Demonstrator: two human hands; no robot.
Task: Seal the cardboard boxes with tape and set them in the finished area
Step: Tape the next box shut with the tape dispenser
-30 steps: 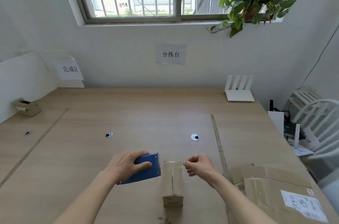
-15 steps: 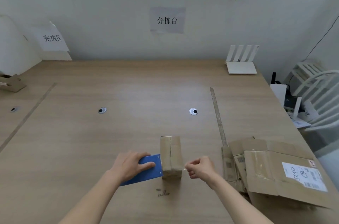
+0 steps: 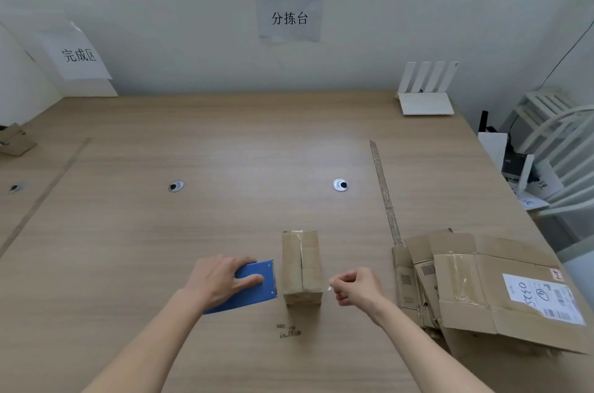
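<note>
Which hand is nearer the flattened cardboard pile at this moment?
Right. The right hand is between the small box and the flattened cardboard pile; the left hand, on the blue tape dispenser, is beyond the box.

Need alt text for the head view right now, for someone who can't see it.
A left hand holds a blue tape dispenser beside a small cardboard box on a wooden table; the right hand pinches clear tape.

A light wooden table [image 3: 225, 151] seen from above. A small cardboard box [image 3: 301, 267] sits near 6 o'clock, a blue tape dispenser [image 3: 254, 286] touching its left side. Flattened cardboard [image 3: 482, 289] lies at 4 o'clock, a white router [image 3: 426, 103] at 1 o'clock.
</note>
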